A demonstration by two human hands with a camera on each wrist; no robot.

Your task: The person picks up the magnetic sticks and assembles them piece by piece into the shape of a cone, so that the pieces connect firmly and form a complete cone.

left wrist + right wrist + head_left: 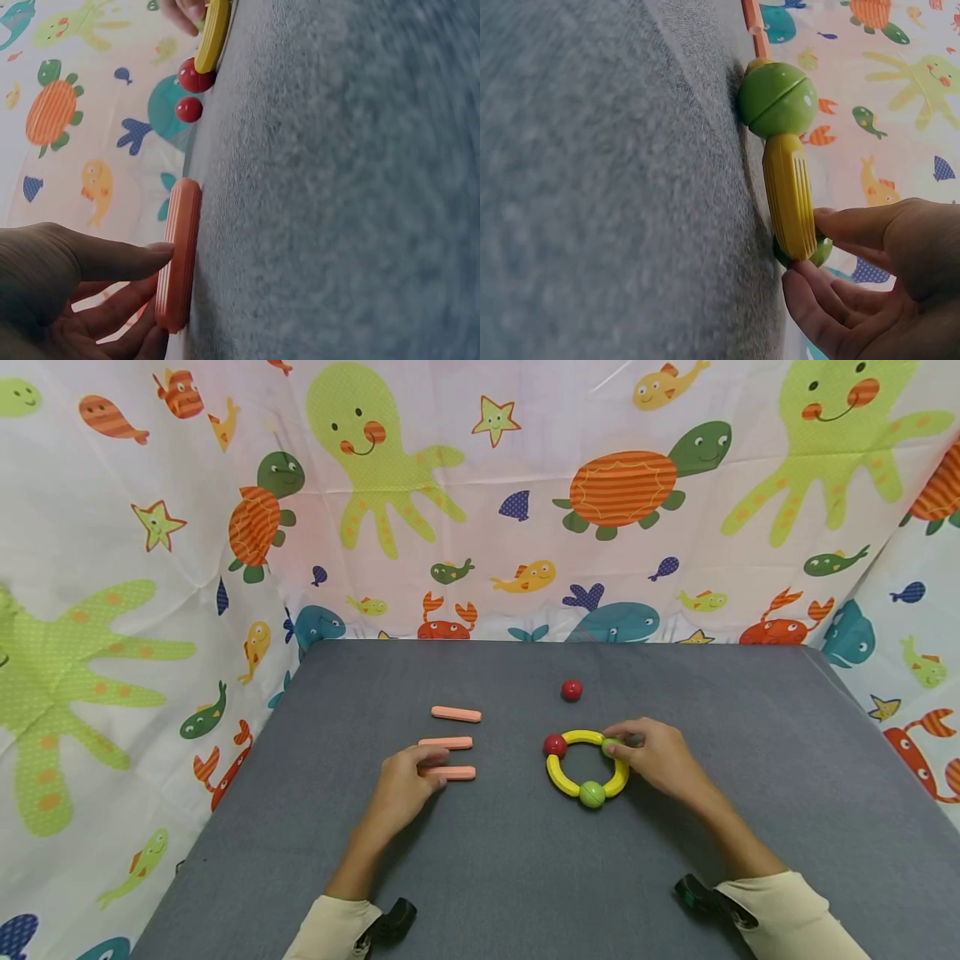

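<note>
A ring of curved yellow rods [562,776] joined by balls lies on the grey table: a red ball [555,744] at its left, a green ball [592,793] at its near side and another green ball [611,746] at its far right. My right hand [663,762] pinches that far-right ball and the end of the yellow rod [789,199] between thumb and fingers. Three straight orange rods lie left of the ring. My left hand [401,785] pinches the nearest orange rod [457,772] by its left part; its fingers cover the left end of the middle orange rod [456,742].
The farthest orange rod [456,714] lies beyond the left hand. A loose red ball [572,690] sits beyond the ring. A curtain [487,468] printed with sea animals hangs behind and beside the grey table [525,877].
</note>
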